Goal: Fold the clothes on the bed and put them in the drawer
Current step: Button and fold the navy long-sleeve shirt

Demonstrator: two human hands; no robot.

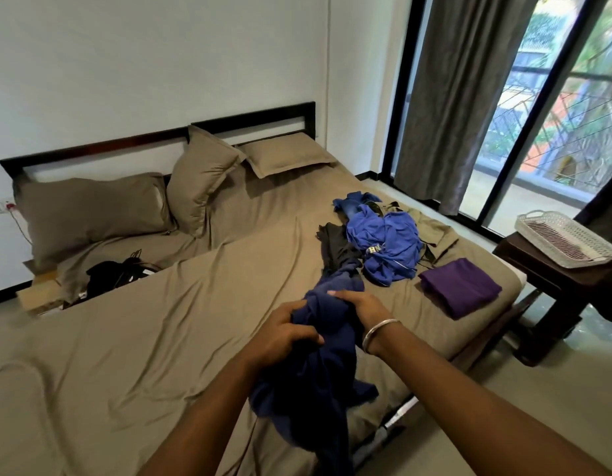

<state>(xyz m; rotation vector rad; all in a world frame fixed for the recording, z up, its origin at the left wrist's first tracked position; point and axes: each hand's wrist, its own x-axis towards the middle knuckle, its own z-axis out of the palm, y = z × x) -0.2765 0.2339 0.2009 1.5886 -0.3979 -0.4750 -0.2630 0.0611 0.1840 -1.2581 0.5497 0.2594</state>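
Both my hands hold a dark navy garment (pixel 318 383) bunched above the bed's near edge. My left hand (pixel 284 333) grips its left side and my right hand (pixel 361 305), with a silver bangle on the wrist, grips its top. Beyond it on the brown bedsheet (pixel 167 324) lies a heap of unfolded clothes: a bright blue shirt (pixel 387 243), a black garment (pixel 337 249), blue jeans (pixel 352 201) and a khaki piece (pixel 435 228). A folded purple garment (pixel 461 286) lies flat at the bed's right edge. No drawer is in view.
Three brown pillows (pixel 91 211) lean at the dark headboard. A black bag (pixel 115 274) sits in the gap at the left. A dark side table (pixel 552 269) with a white tray (pixel 566 237) stands right of the bed, by the curtain (pixel 462 97) and glass door.
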